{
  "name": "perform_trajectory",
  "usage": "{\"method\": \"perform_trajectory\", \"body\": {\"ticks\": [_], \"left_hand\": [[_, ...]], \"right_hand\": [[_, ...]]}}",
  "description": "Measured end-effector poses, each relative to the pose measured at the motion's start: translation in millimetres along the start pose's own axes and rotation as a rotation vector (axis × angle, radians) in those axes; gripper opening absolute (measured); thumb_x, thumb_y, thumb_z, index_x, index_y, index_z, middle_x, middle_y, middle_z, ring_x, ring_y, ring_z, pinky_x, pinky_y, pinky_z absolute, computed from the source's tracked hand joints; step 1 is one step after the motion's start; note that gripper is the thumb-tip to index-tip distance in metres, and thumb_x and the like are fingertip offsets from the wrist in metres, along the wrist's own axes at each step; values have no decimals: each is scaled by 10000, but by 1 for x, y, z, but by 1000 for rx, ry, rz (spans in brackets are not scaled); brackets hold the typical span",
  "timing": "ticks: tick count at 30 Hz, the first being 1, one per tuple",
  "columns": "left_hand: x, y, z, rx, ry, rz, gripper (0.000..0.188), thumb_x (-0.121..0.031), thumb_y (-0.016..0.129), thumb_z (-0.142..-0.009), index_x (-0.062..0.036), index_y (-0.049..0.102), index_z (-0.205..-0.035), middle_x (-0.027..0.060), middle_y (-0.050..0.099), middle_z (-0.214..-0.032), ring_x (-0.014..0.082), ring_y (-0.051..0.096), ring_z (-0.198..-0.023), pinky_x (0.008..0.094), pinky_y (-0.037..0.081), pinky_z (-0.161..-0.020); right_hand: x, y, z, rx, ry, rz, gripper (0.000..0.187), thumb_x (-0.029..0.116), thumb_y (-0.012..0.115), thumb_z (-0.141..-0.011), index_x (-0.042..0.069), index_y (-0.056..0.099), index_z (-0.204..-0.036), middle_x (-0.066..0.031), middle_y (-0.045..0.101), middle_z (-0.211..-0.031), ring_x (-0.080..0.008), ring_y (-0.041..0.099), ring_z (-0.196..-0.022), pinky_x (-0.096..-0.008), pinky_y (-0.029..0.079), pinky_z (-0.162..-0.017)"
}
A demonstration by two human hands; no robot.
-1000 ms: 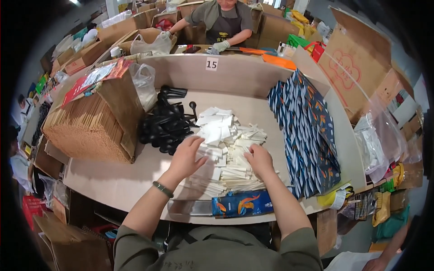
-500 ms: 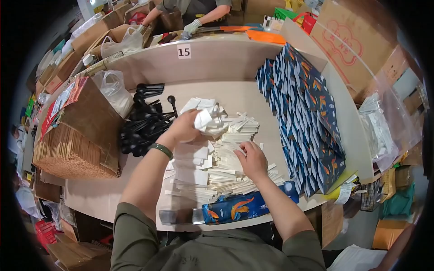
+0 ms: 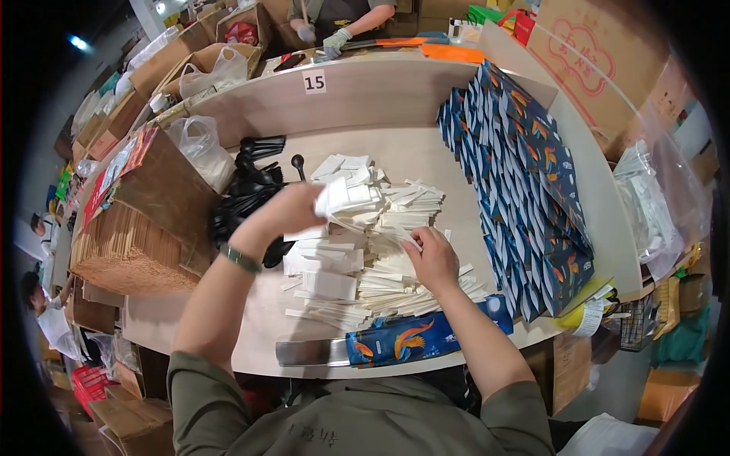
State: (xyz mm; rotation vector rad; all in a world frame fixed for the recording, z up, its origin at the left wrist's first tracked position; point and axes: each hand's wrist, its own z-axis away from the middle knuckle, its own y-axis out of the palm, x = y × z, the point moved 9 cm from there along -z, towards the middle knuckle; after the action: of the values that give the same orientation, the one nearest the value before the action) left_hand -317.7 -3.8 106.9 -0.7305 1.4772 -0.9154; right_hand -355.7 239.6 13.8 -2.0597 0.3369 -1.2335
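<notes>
My left hand (image 3: 293,211) is closed on white paper packets (image 3: 342,196) at the left of the pile; its fingertips are partly hidden. My right hand (image 3: 435,260) is over the heap of thin white paper-wrapped strips (image 3: 395,292), with its fingers curled and thumb against them. Strip ends show by its fingertips, but what is pinched there is unclear. Between the hands and nearer me lie flat white packets (image 3: 331,287). Along the near table edge lies a blue printed pouch (image 3: 414,339) with an orange fish-like pattern, beside a shiny clear and silver tray (image 3: 308,353).
Black plastic spoons (image 3: 239,194) are heaped at left, beside a carton of tightly packed brown paper pieces (image 3: 137,247) and a clear plastic bag (image 3: 204,156). Many blue pouches (image 3: 517,197) stand in overlapping rows at right. Behind the table's raised back panel (image 3: 380,95), a gloved co-worker's hand (image 3: 334,43) is visible.
My left hand has shifted slightly left with the white packets. My right hand has turned slightly over the strips. The view has tilted a little, and the co-worker's hands have moved.
</notes>
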Motion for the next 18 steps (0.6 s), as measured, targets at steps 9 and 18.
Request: {"method": "perform_trajectory", "body": {"ticks": [9, 18], "left_hand": [[-6, 24, 52, -19, -151, -315, 603, -407, 850, -709, -43, 668, -1153, 157, 630, -1046, 338, 626, -1027, 415, 518, -897], [49, 37, 36, -225, -126, -229, 332, -191, 801, -742, -12, 702, -1004, 154, 687, -1044, 356, 638, -996, 442, 505, -889]], "right_hand": [[0, -3, 0, -22, -19, 3, 199, 238, 719, -889, 73, 628, -953, -83, 641, -876, -275, 633, -812, -385, 507, -696], [0, 1, 1, 5, 6, -23, 193, 236, 718, -892, 74, 629, -948, -76, 641, -876, -267, 627, -806, -379, 505, -696]]}}
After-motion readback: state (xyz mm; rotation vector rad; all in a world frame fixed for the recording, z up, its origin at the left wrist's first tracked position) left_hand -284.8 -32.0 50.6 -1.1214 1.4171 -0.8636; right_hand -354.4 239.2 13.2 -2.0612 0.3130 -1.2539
